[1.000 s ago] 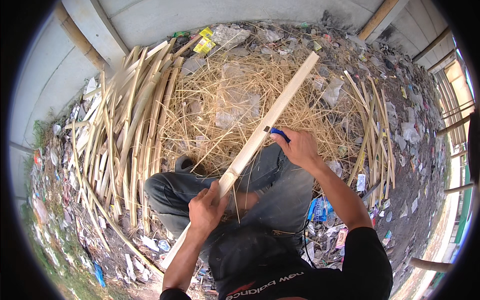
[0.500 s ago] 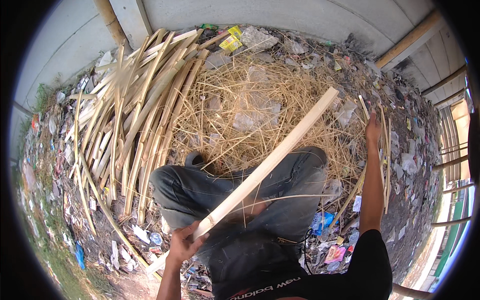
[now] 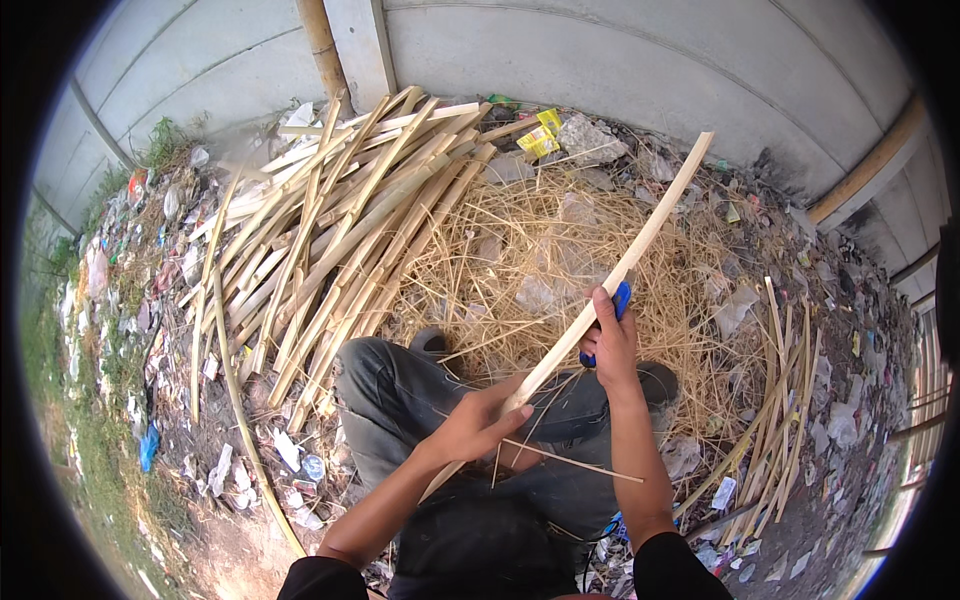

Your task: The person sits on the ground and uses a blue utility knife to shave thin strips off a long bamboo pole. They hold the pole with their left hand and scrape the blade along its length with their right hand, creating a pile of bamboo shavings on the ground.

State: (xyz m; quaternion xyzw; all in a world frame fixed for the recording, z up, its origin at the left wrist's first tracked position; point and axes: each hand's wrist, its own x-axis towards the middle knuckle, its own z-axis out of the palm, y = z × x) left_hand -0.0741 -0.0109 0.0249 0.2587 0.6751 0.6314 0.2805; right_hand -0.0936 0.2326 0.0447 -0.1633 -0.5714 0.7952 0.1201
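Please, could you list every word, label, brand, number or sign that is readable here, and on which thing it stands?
No text is readable.
Yellow wrappers: any print too small.
White scrap: any print too small.
Blue tool in right hand: no readable marks.
Strip: no lettering visible.

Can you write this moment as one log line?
left hand: grips pale strip | right hand: holds blue tool, touches strip | nearby: thin shavings, piled strips

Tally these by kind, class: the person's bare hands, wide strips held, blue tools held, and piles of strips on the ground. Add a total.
Bare hands (left hand, right hand): 2
Held wide pale strip: 1
Held blue tool: 1
Strip piles (left pile, right pile): 2
Total: 6
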